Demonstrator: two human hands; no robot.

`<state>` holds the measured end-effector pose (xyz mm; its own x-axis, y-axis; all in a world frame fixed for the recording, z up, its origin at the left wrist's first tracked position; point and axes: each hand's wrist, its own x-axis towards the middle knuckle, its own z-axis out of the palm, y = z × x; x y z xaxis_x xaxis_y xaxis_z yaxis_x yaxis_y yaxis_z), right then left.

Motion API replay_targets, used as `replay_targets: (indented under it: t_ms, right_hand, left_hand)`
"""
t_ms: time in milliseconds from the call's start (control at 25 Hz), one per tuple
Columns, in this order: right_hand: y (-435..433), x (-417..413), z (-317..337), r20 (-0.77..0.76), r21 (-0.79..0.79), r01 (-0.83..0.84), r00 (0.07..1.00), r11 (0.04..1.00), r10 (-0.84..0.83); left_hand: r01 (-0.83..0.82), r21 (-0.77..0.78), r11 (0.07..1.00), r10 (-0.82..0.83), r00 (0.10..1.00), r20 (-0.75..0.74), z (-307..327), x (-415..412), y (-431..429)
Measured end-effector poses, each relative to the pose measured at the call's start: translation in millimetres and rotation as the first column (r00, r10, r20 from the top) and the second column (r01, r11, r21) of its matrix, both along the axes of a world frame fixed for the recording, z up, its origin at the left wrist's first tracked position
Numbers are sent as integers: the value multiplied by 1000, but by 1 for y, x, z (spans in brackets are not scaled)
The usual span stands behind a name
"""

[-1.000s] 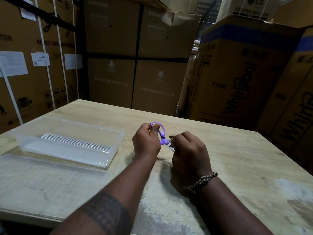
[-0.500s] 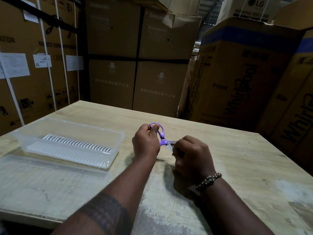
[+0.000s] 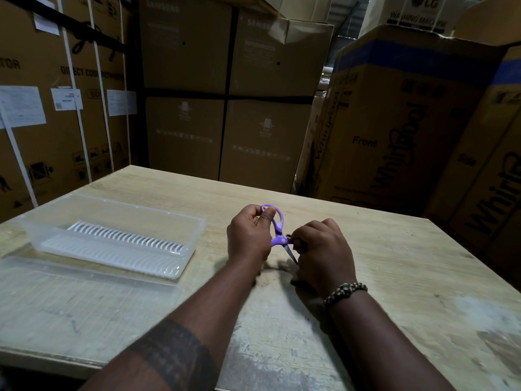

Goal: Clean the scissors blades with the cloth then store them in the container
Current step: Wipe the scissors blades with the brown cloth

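While the left hand (image 3: 249, 235) grips the purple handle loops of the scissors (image 3: 277, 232) with curled fingers and thumb, the right hand (image 3: 324, 249) is closed round the blades just past the pivot. One blade tip shows below its fingers. Any cloth inside that fist is hidden. Both hands are above the table (image 3: 394, 277). The clear container (image 3: 198, 230) sits to the left, well apart from the scissors, with its lid (image 3: 84, 292) lying just in front of it.

The container (image 3: 127, 206) sits on the table (image 3: 394, 263) left of the scissors (image 3: 277, 230), lid (image 3: 84, 300) nearer the person, boxes (image 3: 253, 108) behind.
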<state>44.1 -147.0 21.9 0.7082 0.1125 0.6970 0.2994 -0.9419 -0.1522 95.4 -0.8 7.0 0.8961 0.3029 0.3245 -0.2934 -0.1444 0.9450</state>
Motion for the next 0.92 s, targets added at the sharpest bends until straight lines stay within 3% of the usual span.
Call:
replay_targets:
  t_ms: [120, 240, 360, 480, 760, 840, 920]
  right_hand:
    - [-10, 1, -1, -33, -26, 112, 993, 993, -113]
    - [-19, -1, 4, 54, 57, 170, 983, 984, -173]
    - [-10, -4, 7, 206, 39, -40, 978, 998, 31]
    - [11, -4, 0, 135, -39, -207, 968, 977, 211]
    - [-12, 4, -5, -3, 76, 37, 999, 996, -37]
    - [-17, 0, -1, 31, 120, 107, 993, 987, -111]
    - [-12, -4, 3, 139, 123, 36, 989, 992, -53]
  left_hand:
    - [-20, -12, 1000, 19, 1000, -11, -1, 1, 1]
    - [-43, -30, 999, 43, 999, -22, -2, 4, 4]
    - [-20, -13, 1000, 20, 1000, -7, -2, 1, 1]
    - [-9, -8, 1000, 9, 1000, -8, -3, 2, -1]
    - [-19, -47, 999, 17, 999, -34, -2, 3, 1]
    - [-54, -49, 997, 51, 998, -45, -2, 4, 4]
    - [-75, -32, 997, 73, 995, -60, -2, 4, 6]
